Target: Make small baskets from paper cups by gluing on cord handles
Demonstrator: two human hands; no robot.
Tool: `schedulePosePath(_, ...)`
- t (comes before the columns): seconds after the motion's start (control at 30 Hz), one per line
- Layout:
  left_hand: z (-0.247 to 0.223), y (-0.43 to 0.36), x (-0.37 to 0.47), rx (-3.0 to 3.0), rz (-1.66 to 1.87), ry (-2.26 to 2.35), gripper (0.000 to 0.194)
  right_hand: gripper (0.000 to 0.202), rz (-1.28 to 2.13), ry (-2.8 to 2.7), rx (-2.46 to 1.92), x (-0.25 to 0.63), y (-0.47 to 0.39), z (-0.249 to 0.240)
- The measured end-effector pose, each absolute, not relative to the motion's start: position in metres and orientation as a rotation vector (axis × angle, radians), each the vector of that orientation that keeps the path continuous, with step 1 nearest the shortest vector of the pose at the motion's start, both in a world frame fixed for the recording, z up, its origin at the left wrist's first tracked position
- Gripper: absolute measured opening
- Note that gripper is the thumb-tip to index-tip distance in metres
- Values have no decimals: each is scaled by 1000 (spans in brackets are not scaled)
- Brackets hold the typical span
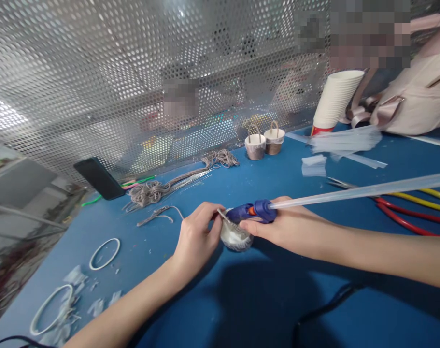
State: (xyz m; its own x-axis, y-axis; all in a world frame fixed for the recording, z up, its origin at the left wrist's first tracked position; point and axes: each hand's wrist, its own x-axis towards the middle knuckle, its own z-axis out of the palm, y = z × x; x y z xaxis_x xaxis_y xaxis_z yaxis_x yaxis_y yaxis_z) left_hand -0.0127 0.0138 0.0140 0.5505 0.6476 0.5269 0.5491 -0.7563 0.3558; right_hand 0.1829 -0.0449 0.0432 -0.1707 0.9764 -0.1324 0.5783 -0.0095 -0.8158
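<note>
In the middle of the blue table, a small whitish cup (235, 238) with grey cord at its rim is tilted between my hands. My left hand (199, 230) pinches the cord end at the cup's upper left edge. Wrapped round a dark blue glue gun (265, 211), my right hand (285, 226) holds it sideways, and its nozzle meets the cup's rim near my left fingertips. A long clear glue stick (361, 192) sticks out of the gun's rear to the right. The cup's far side is partly hidden by the gun.
Grey cord bundles (147, 192) and a phone (99, 178) lie at the back left. Two small handled baskets (255, 146) stand near the mesh. Paper cups (335, 104), glue sticks (346, 141) and red-handled pliers (404, 220) are right; white rings (105, 253) are left.
</note>
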Motion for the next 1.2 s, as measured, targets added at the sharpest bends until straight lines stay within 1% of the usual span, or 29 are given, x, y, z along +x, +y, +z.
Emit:
schedulePosePath(0.13,14,14,-13,2632,978,1031,14,34,1057,-1803,-1612,182,-45,43)
schedulePosePath(0.4,17,12,-13,2663,988,999,15,30,1037,-1776,-1626,186,-47,47)
schedulePosePath(0.73,16,13,-12,2689,996,983,14,31,990,-1818,-1624,185,-48,49)
schedulePosePath(1.0,17,10,-13,2680,973,1015,13,33,1075,-1800,-1611,182,-46,38)
schedulePosePath(1.2,18,10,-12,2682,973,1002,14,30,1008,-1774,-1579,183,-50,43)
